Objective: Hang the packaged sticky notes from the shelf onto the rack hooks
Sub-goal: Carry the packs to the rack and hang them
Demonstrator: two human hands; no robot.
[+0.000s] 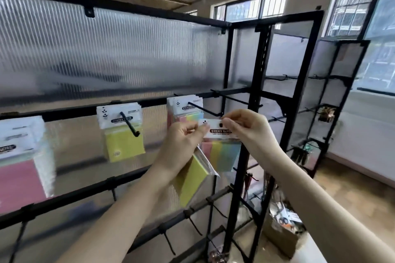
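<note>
Head view: a pack (222,147) of striped sticky notes is held up by its white header card just below and in front of the tip of a black hook (208,111). The right hand (245,128) pinches the card's top right corner between thumb and fingers, beside its hang hole. The left hand (181,145) pinches the card's left end and also grips a second pack (193,179) hanging tilted below the palm. Both forearms reach up from below. Behind, hung packs (183,109) fill that hook's back. To the left, a yellow pack (121,132) hangs on another hook. Right of the hands stands the rack post (254,92), close.
</note>
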